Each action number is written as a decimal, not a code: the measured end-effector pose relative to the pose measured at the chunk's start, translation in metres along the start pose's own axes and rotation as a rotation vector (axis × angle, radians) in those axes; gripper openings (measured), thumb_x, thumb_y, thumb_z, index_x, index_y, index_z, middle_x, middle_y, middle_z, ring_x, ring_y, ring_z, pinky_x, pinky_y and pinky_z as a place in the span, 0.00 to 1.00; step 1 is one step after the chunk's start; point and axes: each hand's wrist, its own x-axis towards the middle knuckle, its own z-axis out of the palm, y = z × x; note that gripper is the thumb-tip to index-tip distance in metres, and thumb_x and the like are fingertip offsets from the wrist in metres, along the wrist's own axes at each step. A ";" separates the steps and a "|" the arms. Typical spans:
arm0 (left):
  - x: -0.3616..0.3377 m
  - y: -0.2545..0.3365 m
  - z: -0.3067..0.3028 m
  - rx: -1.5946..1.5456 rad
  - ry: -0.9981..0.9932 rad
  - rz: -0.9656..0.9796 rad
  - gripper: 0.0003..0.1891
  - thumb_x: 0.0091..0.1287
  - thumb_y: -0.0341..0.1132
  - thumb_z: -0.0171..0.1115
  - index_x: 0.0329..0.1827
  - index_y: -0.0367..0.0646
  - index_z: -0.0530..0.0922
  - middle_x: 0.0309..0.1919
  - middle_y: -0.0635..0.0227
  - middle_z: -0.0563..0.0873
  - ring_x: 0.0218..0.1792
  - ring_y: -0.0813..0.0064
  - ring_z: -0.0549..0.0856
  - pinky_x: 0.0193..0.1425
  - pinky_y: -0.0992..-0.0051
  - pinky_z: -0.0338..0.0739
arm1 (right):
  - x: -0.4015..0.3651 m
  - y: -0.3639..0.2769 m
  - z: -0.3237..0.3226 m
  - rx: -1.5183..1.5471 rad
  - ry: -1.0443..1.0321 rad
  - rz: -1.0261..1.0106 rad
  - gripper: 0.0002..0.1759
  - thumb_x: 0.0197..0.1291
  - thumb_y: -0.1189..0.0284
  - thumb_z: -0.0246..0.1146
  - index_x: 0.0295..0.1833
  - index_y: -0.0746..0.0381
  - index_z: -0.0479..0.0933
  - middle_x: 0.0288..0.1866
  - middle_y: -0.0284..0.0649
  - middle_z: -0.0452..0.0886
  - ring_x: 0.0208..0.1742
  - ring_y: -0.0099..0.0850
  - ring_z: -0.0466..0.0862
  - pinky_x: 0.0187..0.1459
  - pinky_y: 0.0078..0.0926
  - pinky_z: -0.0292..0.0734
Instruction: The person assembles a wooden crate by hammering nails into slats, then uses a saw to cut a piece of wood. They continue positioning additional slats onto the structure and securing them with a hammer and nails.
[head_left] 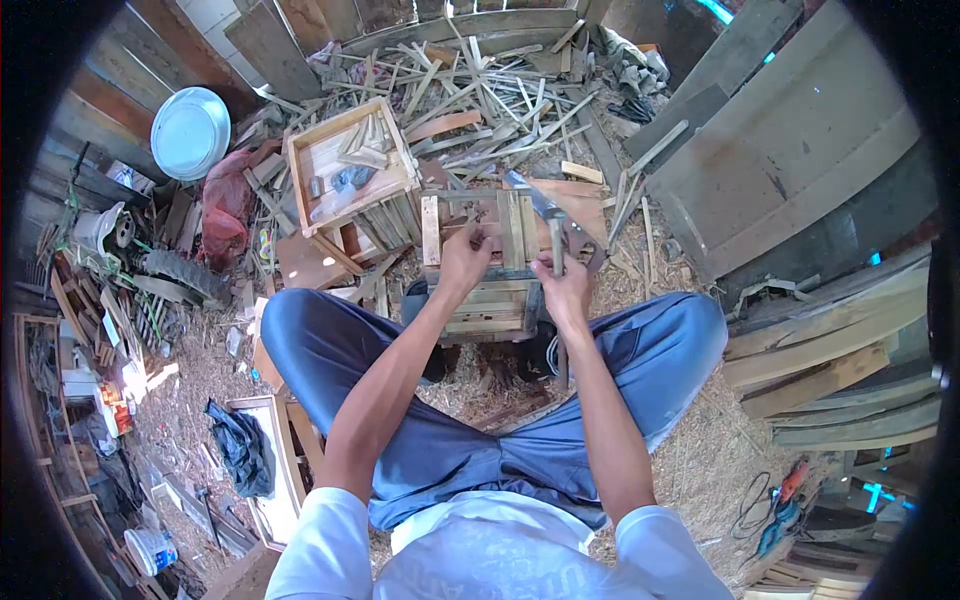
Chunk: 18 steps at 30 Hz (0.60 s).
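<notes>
Between my knees stands a wooden crate point(490, 298) built of pale slats, with more slats point(518, 225) lying across its top. My left hand point(466, 258) is over the crate's left part, fingers bent together beside a small dark heap that looks like nails point(482, 211). Whatever those fingers pinch is too small to make out. In my right hand point(566, 280) is a hammer point(557, 240), gripped along its handle, its head up at the crate's right side and the handle's end pointing back toward me.
To the left, an open wooden box point(302, 190) holds wood pieces and a blue plastic bag point(351, 179). Scrap sticks point(470, 90) lie heaped behind. Large boards point(790, 140) lean at right above stacked planks point(830, 350). A power tool point(780, 520) lies at lower right.
</notes>
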 end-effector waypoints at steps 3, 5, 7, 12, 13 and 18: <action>-0.003 0.006 0.002 0.076 0.032 0.055 0.13 0.64 0.36 0.62 0.43 0.33 0.81 0.30 0.59 0.87 0.33 0.73 0.85 0.43 0.72 0.79 | 0.004 0.010 0.007 -0.102 -0.050 -0.186 0.12 0.48 0.76 0.73 0.40 0.64 0.84 0.38 0.49 0.84 0.42 0.46 0.84 0.47 0.39 0.77; 0.000 0.004 0.005 0.023 -0.017 0.013 0.13 0.64 0.33 0.62 0.46 0.32 0.82 0.33 0.52 0.88 0.35 0.63 0.88 0.45 0.68 0.80 | 0.003 0.015 0.012 -0.153 -0.042 -0.250 0.13 0.47 0.76 0.73 0.41 0.63 0.84 0.39 0.49 0.83 0.43 0.46 0.84 0.48 0.39 0.77; 0.000 0.005 0.008 -0.019 -0.003 -0.024 0.13 0.64 0.34 0.62 0.45 0.31 0.83 0.32 0.53 0.88 0.35 0.64 0.88 0.44 0.68 0.80 | 0.004 0.015 0.014 -0.210 -0.041 -0.270 0.15 0.46 0.77 0.73 0.43 0.63 0.84 0.41 0.49 0.83 0.46 0.48 0.83 0.51 0.40 0.76; 0.009 0.000 0.013 -0.072 0.013 -0.125 0.14 0.63 0.34 0.63 0.43 0.31 0.83 0.31 0.57 0.88 0.34 0.70 0.87 0.42 0.70 0.80 | 0.007 0.018 0.017 -0.215 -0.023 -0.198 0.16 0.46 0.76 0.74 0.44 0.62 0.83 0.42 0.47 0.84 0.46 0.45 0.83 0.51 0.38 0.76; 0.011 -0.006 0.016 -0.127 0.019 -0.138 0.13 0.63 0.35 0.63 0.43 0.31 0.83 0.31 0.58 0.88 0.33 0.72 0.87 0.41 0.71 0.80 | 0.007 0.019 0.017 -0.235 -0.011 -0.195 0.15 0.46 0.75 0.74 0.43 0.62 0.83 0.42 0.45 0.84 0.45 0.41 0.84 0.50 0.35 0.77; 0.011 -0.003 0.018 -0.186 0.010 -0.138 0.13 0.64 0.35 0.64 0.45 0.34 0.83 0.32 0.64 0.89 0.33 0.78 0.86 0.40 0.77 0.79 | 0.009 0.027 0.021 -0.229 0.008 -0.253 0.17 0.44 0.76 0.75 0.43 0.63 0.83 0.42 0.45 0.84 0.45 0.42 0.84 0.50 0.35 0.77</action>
